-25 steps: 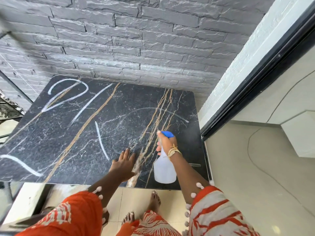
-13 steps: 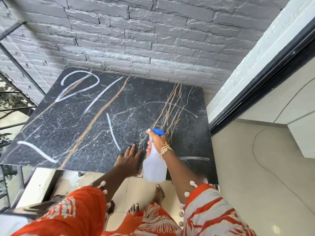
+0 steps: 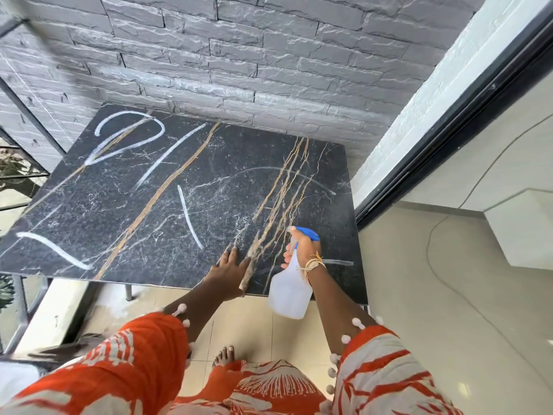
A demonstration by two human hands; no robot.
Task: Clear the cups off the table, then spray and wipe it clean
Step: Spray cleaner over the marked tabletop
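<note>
Spray bottle (image 3: 289, 290), one only, is hanging in the right hand (image 3: 302, 250), whose fingers are curling round its neck under the blue trigger head (image 3: 305, 234); the translucent body is dangling past the near edge of the table (image 3: 119, 211), over the floor tiles (image 3: 254, 322). One left hand (image 3: 230, 266) is lying flat on the marble near that same edge, fingers straight and together, just beside the bottle and not touching it. Cups are showing nowhere on the top, and I cannot see a cloth either. One tabletop is carrying it all: black marble with thin white veins, one long gold streak running diagonally and a bundle of finer gold lines by the hands. White smeared strokes (image 3: 128, 136) are lying across it, a looping one at the far left corner, a slanting one beside it, a short one mid-table and a curved one at the near left. Grey stone-brick wall (image 3: 269, 55) is standing against the far edge. A dark-framed sliding door (image 3: 449, 121) is running along the right side, just off the table's right edge, with pale flooring beyond. Metal railing (image 3: 27, 115) is closing the left. Orange and white sleeves (image 3: 143, 366) with pompom trim are filling the foreground.
</note>
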